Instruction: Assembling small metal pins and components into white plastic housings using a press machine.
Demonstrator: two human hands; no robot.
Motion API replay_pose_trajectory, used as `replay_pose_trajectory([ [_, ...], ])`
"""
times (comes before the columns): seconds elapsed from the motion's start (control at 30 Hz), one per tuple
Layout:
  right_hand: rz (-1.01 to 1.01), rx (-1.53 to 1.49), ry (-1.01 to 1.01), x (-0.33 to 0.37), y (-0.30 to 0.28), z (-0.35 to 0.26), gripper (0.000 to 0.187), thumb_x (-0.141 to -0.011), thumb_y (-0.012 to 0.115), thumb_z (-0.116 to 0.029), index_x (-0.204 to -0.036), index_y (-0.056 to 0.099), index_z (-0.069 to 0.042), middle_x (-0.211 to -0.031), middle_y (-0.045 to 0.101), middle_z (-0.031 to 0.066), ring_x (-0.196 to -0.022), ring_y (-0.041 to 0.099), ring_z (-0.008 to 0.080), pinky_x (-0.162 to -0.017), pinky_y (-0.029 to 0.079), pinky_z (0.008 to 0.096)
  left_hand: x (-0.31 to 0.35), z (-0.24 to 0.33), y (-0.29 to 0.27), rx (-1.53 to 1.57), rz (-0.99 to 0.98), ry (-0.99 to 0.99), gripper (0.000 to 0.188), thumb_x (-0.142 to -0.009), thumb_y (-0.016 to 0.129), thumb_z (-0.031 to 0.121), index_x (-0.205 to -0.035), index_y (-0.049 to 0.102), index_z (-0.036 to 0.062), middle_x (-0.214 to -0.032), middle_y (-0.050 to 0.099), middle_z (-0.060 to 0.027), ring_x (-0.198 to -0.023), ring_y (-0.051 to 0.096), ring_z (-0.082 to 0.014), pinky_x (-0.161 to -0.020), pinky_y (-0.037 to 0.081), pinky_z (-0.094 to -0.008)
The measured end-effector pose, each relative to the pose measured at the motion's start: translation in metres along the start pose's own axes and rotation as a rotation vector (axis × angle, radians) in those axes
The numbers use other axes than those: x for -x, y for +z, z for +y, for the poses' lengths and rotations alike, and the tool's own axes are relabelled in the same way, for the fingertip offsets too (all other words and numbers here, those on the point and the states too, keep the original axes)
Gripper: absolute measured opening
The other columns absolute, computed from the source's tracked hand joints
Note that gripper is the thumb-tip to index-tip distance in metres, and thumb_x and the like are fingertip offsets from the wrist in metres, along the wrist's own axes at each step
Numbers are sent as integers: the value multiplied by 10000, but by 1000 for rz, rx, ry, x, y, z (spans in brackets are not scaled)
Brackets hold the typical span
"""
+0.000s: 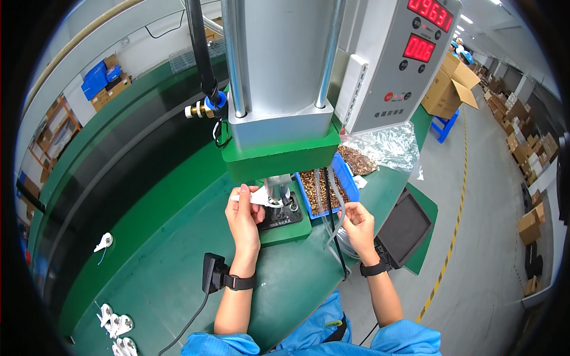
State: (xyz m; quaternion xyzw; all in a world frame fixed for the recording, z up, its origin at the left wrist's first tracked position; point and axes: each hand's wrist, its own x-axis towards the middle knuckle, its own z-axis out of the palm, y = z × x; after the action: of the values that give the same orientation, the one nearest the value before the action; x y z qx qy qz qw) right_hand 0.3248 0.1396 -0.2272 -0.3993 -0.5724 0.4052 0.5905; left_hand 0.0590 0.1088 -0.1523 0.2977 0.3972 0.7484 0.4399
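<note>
Left hand (pixel 244 218) pinching white plastic part (pixel 254 197) under press ram (pixel 276 188); right hand (pixel 358 223) grip pressed together beside blue bin (pixel 350 178).

Press ram tip (pixel 278 191) hidden behind green head; right hand (pixel 358 224) contents too small to tell; white parts (pixel 117 332) cut off at lower edge.

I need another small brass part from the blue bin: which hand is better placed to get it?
Right, probably. The right hand hovers beside the blue bin, while the left hand holds a white part at the press fixture.
</note>
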Motion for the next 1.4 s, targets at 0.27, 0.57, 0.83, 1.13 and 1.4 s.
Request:
replay_pose_trajectory([
  [0.27, -134, -133, 44, -10, 0, -62, 151, -967, 686, 41, -1117, 686, 56, -1036, 720, 62, -956, 678, 112, -859, 539, 249, -4, -1, -10, -55, -43, 30, 358, -1109, 535, 323, -914, 608, 32, -663, 429, 38, -540, 390, -55, -496, 281, -237],
  [0.57, -492, 9, 7, -55, 42, -89, 210, -915, 792, -87, -1080, 714, 16, -916, 694, 25, -842, 632, 86, -759, 520, 263, -5, -3, -12, -115, -35, 29, 365, -1105, 544, 327, -890, 600, 38, -646, 464, 34, -527, 397, -53, -493, 289, -238],
  [0.83, -523, 147, -141, -72, 105, -76, 188, -888, 799, -155, -943, 742, 14, -710, 597, 15, -634, 497, 100, -593, 411, 278, -5, -4, -8, -64, -43, 32, 340, -1107, 545, 284, -883, 606, 35, -638, 489, 29, -519, 413, -53, -484, 296, -237],
  [1.13, -535, 398, -298, -78, 92, -95, 239, -854, 816, -145, -1027, 747, 5, -671, 519, 30, -612, 456, 116, -558, 392, 299, -6, -10, -6, -78, -51, 25, 355, -1108, 541, 295, -873, 602, 35, -642, 498, 25, -517, 407, -52, -480, 283, -242],
  [1.4, 79, 612, -413, -15, 9, -29, 424, -867, 780, -33, -1285, 718, -63, -815, 519, 56, -631, 485, 151, -567, 417, 289, -5, -9, -7, -43, -23, 34, 346, -1100, 557, 287, -855, 592, 45, -639, 459, 31, -520, 403, -55, -486, 290, -237],
])
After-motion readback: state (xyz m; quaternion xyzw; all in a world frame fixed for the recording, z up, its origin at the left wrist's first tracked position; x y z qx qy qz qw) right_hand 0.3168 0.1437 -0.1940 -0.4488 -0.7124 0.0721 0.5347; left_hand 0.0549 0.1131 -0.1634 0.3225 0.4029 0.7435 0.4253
